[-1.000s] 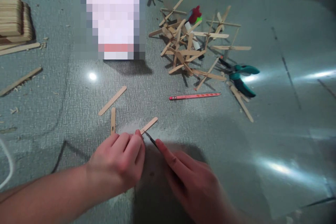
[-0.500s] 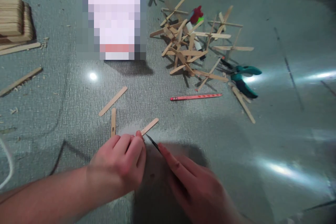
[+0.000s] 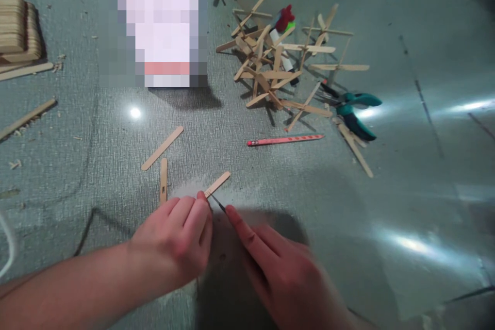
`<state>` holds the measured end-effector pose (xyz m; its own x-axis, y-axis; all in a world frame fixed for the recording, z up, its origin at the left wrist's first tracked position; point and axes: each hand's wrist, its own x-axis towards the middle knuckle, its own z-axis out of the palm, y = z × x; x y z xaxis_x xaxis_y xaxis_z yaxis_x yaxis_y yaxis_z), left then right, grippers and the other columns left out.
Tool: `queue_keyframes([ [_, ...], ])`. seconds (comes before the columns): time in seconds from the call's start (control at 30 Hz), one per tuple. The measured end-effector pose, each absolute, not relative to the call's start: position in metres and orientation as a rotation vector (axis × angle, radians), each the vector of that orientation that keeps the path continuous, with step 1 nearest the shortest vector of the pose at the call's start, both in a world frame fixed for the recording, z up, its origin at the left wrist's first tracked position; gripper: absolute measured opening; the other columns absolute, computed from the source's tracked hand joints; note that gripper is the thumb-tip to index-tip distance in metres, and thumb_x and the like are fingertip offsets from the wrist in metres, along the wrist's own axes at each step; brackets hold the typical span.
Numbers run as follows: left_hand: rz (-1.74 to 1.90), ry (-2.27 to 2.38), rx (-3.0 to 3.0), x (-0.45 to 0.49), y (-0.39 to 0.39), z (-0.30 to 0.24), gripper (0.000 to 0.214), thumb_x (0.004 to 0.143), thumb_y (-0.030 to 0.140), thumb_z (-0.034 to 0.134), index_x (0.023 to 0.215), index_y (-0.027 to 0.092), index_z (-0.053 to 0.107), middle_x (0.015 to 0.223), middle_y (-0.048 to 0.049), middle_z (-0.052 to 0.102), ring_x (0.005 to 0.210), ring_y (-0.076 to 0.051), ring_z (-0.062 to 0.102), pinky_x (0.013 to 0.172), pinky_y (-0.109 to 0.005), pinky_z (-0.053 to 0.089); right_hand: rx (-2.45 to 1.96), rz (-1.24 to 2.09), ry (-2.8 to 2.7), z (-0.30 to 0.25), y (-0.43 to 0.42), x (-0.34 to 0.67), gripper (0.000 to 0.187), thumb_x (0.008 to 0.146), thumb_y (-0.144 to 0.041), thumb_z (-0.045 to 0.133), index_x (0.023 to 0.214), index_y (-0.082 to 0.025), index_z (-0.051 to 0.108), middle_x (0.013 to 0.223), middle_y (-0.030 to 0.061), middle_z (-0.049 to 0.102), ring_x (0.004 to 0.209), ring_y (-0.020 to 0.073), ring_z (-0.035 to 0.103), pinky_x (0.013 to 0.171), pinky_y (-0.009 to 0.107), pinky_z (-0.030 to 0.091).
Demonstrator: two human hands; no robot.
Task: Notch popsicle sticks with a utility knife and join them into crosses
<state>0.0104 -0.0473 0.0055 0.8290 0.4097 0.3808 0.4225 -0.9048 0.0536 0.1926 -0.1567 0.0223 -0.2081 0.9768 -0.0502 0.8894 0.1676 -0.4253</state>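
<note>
On a grey tabletop, left hand clamps a stick, right hand a thin tool

Compared with half a second ago, the right hand is slightly closer to the wooden stick, and less of the dark-bladed tool shows ahead of it. More small marks appear on the stick than a second ago. The view shifts, cropping more of the stick stack.
</note>
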Motion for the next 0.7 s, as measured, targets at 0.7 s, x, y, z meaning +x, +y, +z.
queue_keyframes([
  [0.7,-0.548,-0.74,-2.997,0.008,-0.044,0.01,0.023,0.09,-0.002,0.042,0.092,0.003,0.065,0.066,-0.0037,0.055,0.057,-0.018,0.05,0.048,-0.031,0.047,-1.766,0.629,-2.144,0.019,-0.145,0.193,0.054,0.096,-0.007,0.044,0.15,-0.013,0.046,0.078,0.0023,0.063,0.059,0.014,0.058,0.052,0.026,0.049],
])
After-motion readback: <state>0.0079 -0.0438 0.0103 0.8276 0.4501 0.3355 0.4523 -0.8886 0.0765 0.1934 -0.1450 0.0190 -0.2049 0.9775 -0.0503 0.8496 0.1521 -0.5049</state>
